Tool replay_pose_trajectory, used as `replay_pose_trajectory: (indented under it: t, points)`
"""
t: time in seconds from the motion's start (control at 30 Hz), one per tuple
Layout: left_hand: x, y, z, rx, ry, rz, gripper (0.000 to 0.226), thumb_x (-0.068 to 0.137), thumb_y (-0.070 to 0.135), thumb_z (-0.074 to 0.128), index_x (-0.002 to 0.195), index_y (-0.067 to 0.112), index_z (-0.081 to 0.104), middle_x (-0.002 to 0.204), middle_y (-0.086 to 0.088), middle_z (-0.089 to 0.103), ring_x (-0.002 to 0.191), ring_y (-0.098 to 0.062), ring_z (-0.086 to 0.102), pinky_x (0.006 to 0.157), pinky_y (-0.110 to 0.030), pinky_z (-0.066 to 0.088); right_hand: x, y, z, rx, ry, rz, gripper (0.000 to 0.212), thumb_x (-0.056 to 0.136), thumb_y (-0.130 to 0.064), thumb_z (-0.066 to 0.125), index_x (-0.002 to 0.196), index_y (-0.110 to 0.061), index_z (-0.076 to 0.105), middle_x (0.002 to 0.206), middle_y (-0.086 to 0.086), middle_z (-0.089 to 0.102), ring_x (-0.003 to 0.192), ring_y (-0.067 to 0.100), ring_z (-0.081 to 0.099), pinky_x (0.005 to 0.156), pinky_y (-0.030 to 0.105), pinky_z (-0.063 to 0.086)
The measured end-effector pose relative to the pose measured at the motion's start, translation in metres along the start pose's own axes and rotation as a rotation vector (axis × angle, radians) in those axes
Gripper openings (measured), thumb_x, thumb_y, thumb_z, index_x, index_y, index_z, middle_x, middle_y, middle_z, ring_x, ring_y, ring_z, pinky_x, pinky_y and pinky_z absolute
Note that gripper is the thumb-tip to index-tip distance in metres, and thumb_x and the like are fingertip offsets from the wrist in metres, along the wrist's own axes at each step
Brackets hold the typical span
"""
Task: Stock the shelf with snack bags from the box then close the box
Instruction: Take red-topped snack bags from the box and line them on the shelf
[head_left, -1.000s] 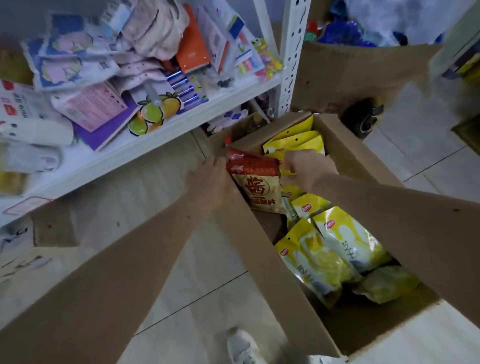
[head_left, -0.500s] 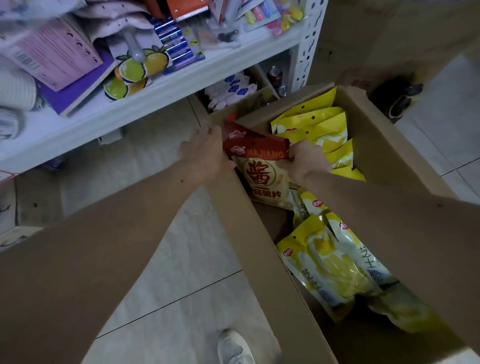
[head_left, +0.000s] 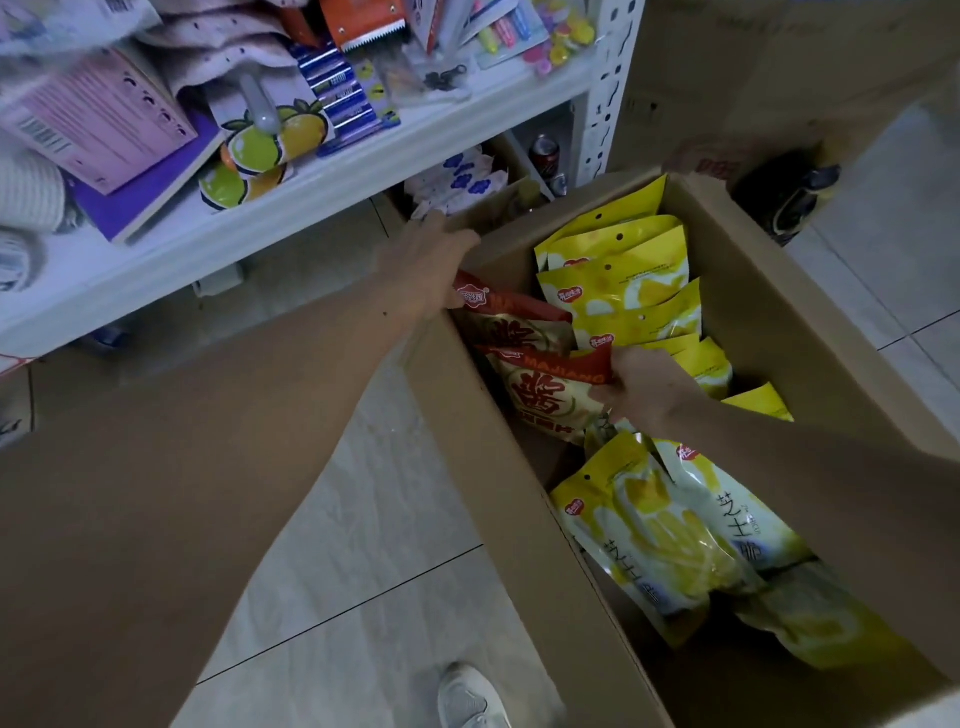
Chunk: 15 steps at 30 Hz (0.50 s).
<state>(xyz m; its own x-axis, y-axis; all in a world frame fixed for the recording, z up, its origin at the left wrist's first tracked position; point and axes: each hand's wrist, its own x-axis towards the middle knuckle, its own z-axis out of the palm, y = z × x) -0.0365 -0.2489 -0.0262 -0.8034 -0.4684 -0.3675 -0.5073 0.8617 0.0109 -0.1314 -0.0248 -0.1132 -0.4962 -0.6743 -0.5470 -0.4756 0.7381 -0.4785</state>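
Observation:
A large open cardboard box stands on the floor at the right. Yellow snack bags fill it, some upright at the far end and some lying at the near end. Two red-topped snack bags lean against its left wall. My left hand sits at the wall's top edge and holds the top left corner of the rear red bag. My right hand is inside the box and grips the right edge of the front red bag. The white shelf runs across the upper left.
The shelf board carries a crowded heap of packets, a purple book and fruit-printed packs. Under it lie blue-patterned packs and cans. Another cardboard box and a dark object stand behind. My shoe is on the tiled floor.
A second red bag now shows behind the first. My right hand has dropped lower on the front red bag, and my left hand has shifted toward the box's far corner.

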Motion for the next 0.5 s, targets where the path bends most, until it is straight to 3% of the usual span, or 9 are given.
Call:
replay_pose_trajectory:
  t: [0.2, 0.37, 0.5]
  points:
    - [0.008, -0.005, 0.017, 0.028, 0.123, 0.064, 0.017, 0.087, 0.024, 0.068, 0.104, 0.021, 0.066, 0.121, -0.006, 0.048, 0.109, -0.025, 0.052, 0.076, -0.034, 0.041, -0.006, 0.018, 0.015, 0.047, -0.008, 0.002, 0.024, 0.087, -0.030, 0.064, 0.108, -0.017, 0.062, 0.076, -0.001, 0.071, 0.071, 0.016, 0.069, 0.074, 0.041, 0.058]
    - [0.016, -0.016, 0.009, -0.316, 0.080, 0.042, 0.008, 0.089, 0.026, 0.066, 0.090, 0.022, 0.059, 0.100, 0.000, 0.059, 0.093, -0.017, 0.057, 0.075, -0.032, 0.045, -0.016, 0.025, 0.009, 0.039, 0.023, -0.008, 0.012, 0.089, -0.029, 0.063, 0.090, -0.019, 0.056, 0.085, 0.005, 0.068, 0.082, 0.024, 0.067, 0.078, 0.042, 0.055]
    - [0.011, -0.014, -0.011, -0.477, 0.106, 0.102, 0.009, 0.095, 0.022, 0.058, 0.094, 0.018, 0.050, 0.099, -0.002, 0.058, 0.089, -0.013, 0.055, 0.059, -0.018, 0.036, -0.025, 0.011, -0.007, 0.001, 0.046, -0.019, 0.021, 0.094, -0.029, 0.058, 0.107, -0.012, 0.057, 0.085, 0.007, 0.069, 0.079, 0.022, 0.069, 0.076, 0.043, 0.056]
